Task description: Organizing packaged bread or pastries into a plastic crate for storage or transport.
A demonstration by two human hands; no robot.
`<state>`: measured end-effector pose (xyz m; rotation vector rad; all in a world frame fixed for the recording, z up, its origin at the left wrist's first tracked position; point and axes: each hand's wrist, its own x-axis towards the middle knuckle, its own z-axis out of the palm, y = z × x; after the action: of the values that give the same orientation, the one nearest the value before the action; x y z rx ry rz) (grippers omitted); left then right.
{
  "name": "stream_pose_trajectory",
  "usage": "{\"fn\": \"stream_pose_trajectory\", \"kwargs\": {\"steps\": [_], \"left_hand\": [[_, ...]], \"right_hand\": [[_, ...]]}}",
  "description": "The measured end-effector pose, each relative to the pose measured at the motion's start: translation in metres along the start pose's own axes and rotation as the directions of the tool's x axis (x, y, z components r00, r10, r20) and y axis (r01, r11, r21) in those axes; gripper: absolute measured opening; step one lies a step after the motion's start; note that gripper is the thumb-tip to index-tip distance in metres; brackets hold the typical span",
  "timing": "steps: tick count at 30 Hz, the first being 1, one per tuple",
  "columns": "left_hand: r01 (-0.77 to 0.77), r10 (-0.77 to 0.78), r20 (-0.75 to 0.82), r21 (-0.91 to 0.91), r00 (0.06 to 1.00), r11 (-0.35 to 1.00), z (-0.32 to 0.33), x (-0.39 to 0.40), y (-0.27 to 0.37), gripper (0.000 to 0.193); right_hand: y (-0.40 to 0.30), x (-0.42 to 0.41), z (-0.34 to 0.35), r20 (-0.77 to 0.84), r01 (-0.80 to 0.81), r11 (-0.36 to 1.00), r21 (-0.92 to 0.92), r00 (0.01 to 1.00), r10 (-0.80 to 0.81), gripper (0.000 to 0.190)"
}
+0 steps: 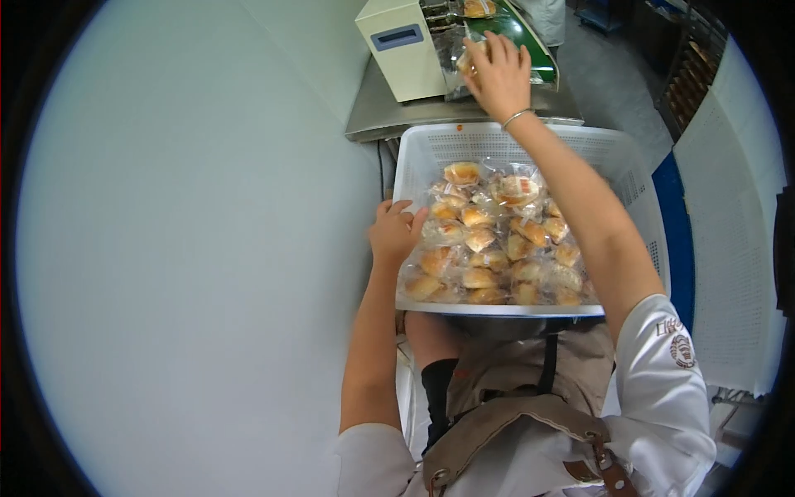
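Note:
At the near end of a green conveyor belt (541,62), my right hand (502,77) has its thumb and fingers around a bun in clear plastic wrap (463,61). The fingers partly cover this bun. My left hand (395,235) is at the left rim of a white plastic crate (640,158), its fingers loosely bent and apart, holding nothing. Inside the crate lie several golden-brown wrapped buns (479,238). One larger wrapped bun (517,189) with a printed label rests on top of the others. My right forearm hides part of the crate's right side.
A cream machine housing (400,56) stands left of the belt on a steel table (379,112). Another wrapped bun (479,7) sits farther up the belt. A pale wall (205,248) runs along the left. A person in white (546,18) stands beyond, near a rack (692,81).

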<state>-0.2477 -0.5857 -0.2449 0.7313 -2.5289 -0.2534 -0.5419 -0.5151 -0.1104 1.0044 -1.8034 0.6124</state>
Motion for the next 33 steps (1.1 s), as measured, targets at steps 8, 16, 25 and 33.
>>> {"fn": "stream_pose_trajectory", "kwargs": {"steps": [8, 16, 25, 33], "left_hand": [[-0.059, 0.064, -0.126, 0.045, 0.99, 0.997, -0.003, 0.002, -0.014, 0.028], [-0.055, 0.068, -0.242, 0.057, 0.968, 0.997, -0.008, 0.01, 0.005, 0.028], [-0.212, 0.221, -0.076, 0.112, 0.972, 0.971, 0.001, -0.006, -0.029, 0.021], [-0.218, 0.223, -0.064, 0.081, 0.973, 0.973, 0.014, 0.003, -0.014, 0.017]], "right_hand": [[-0.013, -0.056, -0.056, 0.155, -0.029, 0.922, 0.387, 0.987, -0.034, 0.034], [-0.073, -0.2, 0.027, 0.595, -0.226, 0.749, 0.623, 0.758, -0.267, 0.035], [-0.058, -0.18, -0.019, 0.642, -0.294, 0.687, 0.665, 0.695, -0.323, 0.067], [-0.007, -0.105, 0.004, 0.91, -0.249, -0.932, 0.265, 0.383, 0.156, 0.041]]}}
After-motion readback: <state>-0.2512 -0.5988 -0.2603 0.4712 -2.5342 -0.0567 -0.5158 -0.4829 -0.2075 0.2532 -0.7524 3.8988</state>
